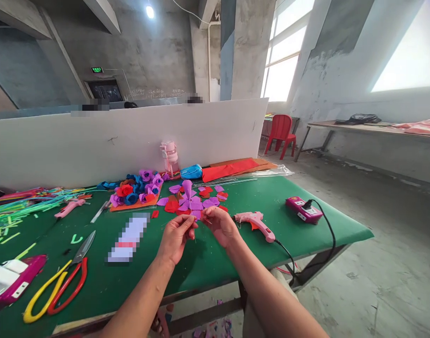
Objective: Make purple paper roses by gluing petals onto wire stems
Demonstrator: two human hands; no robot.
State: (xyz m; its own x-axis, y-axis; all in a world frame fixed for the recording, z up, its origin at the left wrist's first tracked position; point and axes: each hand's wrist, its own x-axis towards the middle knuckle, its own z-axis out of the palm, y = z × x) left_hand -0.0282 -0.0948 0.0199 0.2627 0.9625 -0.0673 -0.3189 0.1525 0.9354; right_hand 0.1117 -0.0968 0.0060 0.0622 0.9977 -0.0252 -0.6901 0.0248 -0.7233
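My left hand [179, 234] is closed in a pinch on a thin wire stem [195, 238], whose end shows below the fingers. Above the fingertips stands a tall purple paper petal [188, 190]; whether it is joined to the stem I cannot tell. Close beside it, my right hand [220, 225] has its fingers curled together near the thumb, and what they hold is hidden. Behind both hands, purple and red paper petals [172, 205] lie spread on the green table [271, 267]. To the right of my right hand rests a pink glue gun [255, 223] with its cord hanging off the edge.
Finished paper flowers [132, 190] lie at the back left, near green strips [11, 211] and another pink glue gun [70, 207]. Scissors [65, 279] lie front left. A magenta power strip [304, 209] sits right. A pink bottle [170, 157] stands before a white partition [77, 145].
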